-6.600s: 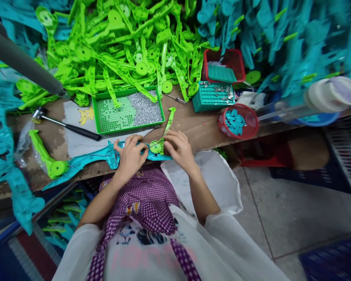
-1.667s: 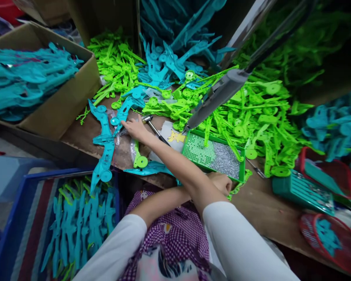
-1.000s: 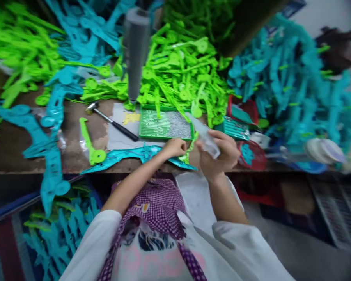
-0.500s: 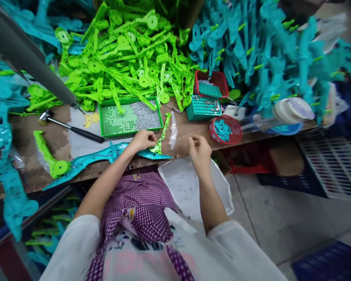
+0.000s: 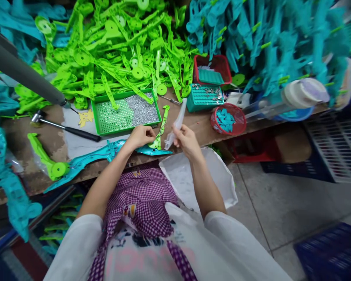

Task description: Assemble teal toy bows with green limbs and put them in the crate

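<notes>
My right hand (image 5: 187, 141) pinches a translucent plastic piece (image 5: 179, 120), long and narrow, held tilted over the table. My left hand (image 5: 140, 137) is closed, thumb and fingertips together beside a thin lime-green plastic part (image 5: 163, 127); what they hold, if anything, is hidden. The green part's lower end lies on the right end of a long turquoise plastic piece (image 5: 89, 159), which stretches along the front edge under my left wrist. Just behind my left hand is a green tray (image 5: 98, 123) with small silvery metal pieces (image 5: 142, 111).
A hammer (image 5: 67, 128) and another green part (image 5: 48, 158) lie at left, below a grey tool (image 5: 32, 70). Piled green parts (image 5: 114, 50) fill the back. A red basket (image 5: 242, 121), teal box (image 5: 190, 102) and lidded jar (image 5: 292, 97) stand at right.
My right hand has moved left and taken hold of the translucent piece, which lay on the table beside the green part. My left hand has stayed by the green part.
</notes>
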`<action>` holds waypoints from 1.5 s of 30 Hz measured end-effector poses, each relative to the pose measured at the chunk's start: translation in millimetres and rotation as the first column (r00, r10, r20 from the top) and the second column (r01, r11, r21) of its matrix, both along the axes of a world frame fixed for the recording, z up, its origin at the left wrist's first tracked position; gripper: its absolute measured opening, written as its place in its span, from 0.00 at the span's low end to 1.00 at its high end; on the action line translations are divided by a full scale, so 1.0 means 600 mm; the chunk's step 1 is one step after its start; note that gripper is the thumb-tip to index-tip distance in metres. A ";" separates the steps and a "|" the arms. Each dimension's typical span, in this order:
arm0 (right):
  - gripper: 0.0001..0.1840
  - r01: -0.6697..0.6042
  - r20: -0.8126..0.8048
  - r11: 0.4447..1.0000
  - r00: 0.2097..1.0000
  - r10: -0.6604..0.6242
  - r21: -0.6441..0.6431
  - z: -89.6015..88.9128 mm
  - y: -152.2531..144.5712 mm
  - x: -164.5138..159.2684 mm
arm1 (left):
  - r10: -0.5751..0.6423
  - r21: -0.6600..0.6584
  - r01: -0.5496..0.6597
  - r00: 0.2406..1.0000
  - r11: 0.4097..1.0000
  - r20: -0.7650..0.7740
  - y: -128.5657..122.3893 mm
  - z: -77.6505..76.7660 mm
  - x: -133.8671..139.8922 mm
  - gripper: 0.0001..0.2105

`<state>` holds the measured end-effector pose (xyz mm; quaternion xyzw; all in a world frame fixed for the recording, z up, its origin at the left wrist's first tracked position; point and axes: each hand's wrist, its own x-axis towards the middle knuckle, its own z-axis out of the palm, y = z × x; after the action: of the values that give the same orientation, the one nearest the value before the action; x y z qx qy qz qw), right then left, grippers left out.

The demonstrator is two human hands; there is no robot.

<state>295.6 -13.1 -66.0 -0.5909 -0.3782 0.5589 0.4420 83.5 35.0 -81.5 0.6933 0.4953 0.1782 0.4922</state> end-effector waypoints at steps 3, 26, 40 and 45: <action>0.32 -0.040 -0.058 0.996 0.998 0.036 -0.075 -0.019 0.002 -0.027 | 0.007 -0.005 -0.007 1.000 1.000 0.001 0.000 0.000 0.001 0.07; 0.28 -0.089 0.203 0.990 0.973 0.109 -0.107 -0.039 0.007 -0.045 | -0.003 0.033 0.005 0.999 0.999 -0.054 -0.001 0.008 0.004 0.09; 0.25 -0.116 0.202 0.990 0.971 0.129 -0.076 -0.043 0.022 -0.043 | 0.000 0.047 0.002 0.999 0.999 -0.052 0.000 0.006 0.002 0.09; 0.26 -0.134 0.180 0.987 0.973 0.148 -0.084 -0.033 0.025 -0.038 | -0.004 0.049 0.006 0.999 0.999 -0.041 0.001 0.004 0.003 0.07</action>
<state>273.0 2.0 -85.9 -0.6274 -0.4387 0.5444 0.3428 85.0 35.4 -79.2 0.7098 0.4990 0.1748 0.4654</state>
